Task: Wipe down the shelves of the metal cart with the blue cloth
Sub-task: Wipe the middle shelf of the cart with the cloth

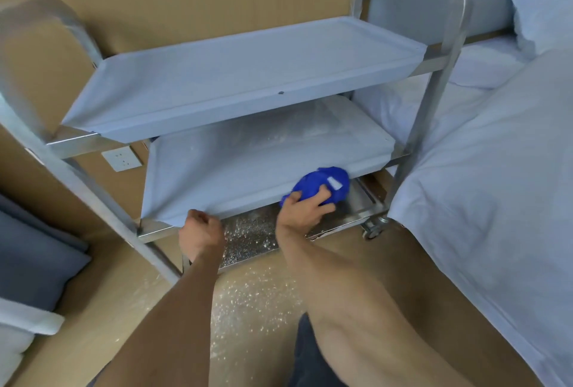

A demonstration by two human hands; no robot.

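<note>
The soft, light cloth (319, 186) is bunched and gripped from above by the right hand (305, 211) on the bottom shelf (359, 200) (speckled), while the left hand (203, 227) is curled at the middle shelf's (248, 169) edge.

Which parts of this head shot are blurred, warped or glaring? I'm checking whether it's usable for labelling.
Head view: wide-angle bending bows the cart uprights and the top shelf; the frame edges are soft, notably the left handle; lighting is even and flat, without hard shadows; the bottom shelf glints under white specks; the blue cloth and right hand look slightly smeared.
</note>
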